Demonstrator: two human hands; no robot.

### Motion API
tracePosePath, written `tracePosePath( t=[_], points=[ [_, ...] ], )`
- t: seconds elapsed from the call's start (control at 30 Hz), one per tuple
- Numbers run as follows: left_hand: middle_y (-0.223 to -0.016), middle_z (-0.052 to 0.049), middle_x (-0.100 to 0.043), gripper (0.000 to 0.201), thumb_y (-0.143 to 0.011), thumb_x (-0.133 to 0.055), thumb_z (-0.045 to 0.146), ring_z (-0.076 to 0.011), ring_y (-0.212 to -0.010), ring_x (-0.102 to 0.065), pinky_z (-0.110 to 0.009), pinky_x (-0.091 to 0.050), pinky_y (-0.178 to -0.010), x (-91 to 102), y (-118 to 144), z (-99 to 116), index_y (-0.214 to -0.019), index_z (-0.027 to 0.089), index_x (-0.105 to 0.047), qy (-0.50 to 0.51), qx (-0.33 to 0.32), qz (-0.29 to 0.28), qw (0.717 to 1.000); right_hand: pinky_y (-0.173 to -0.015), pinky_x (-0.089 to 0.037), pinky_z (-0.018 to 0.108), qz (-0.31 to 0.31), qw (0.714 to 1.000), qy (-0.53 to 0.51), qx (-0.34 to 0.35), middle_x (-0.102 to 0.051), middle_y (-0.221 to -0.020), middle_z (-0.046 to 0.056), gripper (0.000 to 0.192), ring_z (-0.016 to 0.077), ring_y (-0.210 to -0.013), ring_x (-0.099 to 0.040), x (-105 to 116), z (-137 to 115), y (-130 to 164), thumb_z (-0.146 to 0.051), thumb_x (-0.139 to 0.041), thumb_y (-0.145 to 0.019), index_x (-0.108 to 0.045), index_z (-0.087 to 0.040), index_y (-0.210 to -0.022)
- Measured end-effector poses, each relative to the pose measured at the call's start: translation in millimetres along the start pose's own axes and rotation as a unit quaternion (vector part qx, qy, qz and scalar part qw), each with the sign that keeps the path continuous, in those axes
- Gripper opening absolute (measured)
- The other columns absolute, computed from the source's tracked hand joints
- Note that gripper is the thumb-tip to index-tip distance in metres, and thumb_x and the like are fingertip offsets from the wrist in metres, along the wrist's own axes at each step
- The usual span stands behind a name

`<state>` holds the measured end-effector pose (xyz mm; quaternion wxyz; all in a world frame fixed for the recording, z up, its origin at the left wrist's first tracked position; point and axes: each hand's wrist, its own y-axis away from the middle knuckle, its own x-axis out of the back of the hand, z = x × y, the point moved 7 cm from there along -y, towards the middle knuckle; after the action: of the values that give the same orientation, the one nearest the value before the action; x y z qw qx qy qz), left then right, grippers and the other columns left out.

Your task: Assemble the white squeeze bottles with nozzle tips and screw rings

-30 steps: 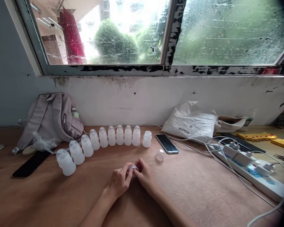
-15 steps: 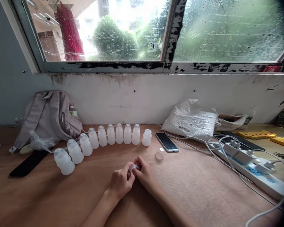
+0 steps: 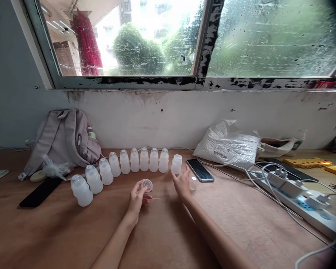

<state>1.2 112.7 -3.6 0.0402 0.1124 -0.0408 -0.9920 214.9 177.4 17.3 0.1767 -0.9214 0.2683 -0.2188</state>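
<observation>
At the middle of the brown wooden counter (image 3: 156, 231), the left hand (image 3: 141, 190) has it pinched neatly: a round, translucent, ringed plastic piece (image 3: 147, 185), gripped at its edge between thumb and fingers, its circular face turned up to view! It sits at the fingertips, one o'clock from that palm, and at about nine o'clock from the right hand (image 3: 180, 171), well apart from it.

And look at that right hand, wide, fingers spread, nothing in its grasp! Right at its fingertips, at eleven o'clock, stands the short, milky-white plastic bottle (image 3: 176, 163), upright; whether skin meets plastic, I cannot tell. Just beside the hand at three o'clock lies a small clear plastic cap (image 3: 193, 184), partly hidden by the fingers. Two o'clock, a dark-screened phone (image 3: 200, 170) lies flat.

What a line-up beyond the left hand: nine milky-white bottles with clear domed tops (image 3: 144, 160), all upright, curving from nine o'clock round to one! Farther out at ten, a greyish-mauve fabric backpack (image 3: 67, 138) leans against the wall.
</observation>
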Motion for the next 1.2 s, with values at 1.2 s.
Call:
tracePosePath(
  t=[1.2],
  points=[
    [-0.089,-0.003,-0.060,0.032,-0.063,-0.069,0.036,-0.0120,-0.078,-0.055,-0.019,-0.041,-0.062,-6.0,0.4,0.1,-0.088,0.018,-0.059,0.131,0.045,-0.037,0.990,-0.074,-0.048,0.035,-0.120,0.949,0.053,0.286,-0.052,-0.095,0.007,0.032,0.0225,-0.088,-0.054,20.7,-55.3,77.1,-0.031,-0.061,-0.071,-0.050,-0.022,-0.100]
  ],
)
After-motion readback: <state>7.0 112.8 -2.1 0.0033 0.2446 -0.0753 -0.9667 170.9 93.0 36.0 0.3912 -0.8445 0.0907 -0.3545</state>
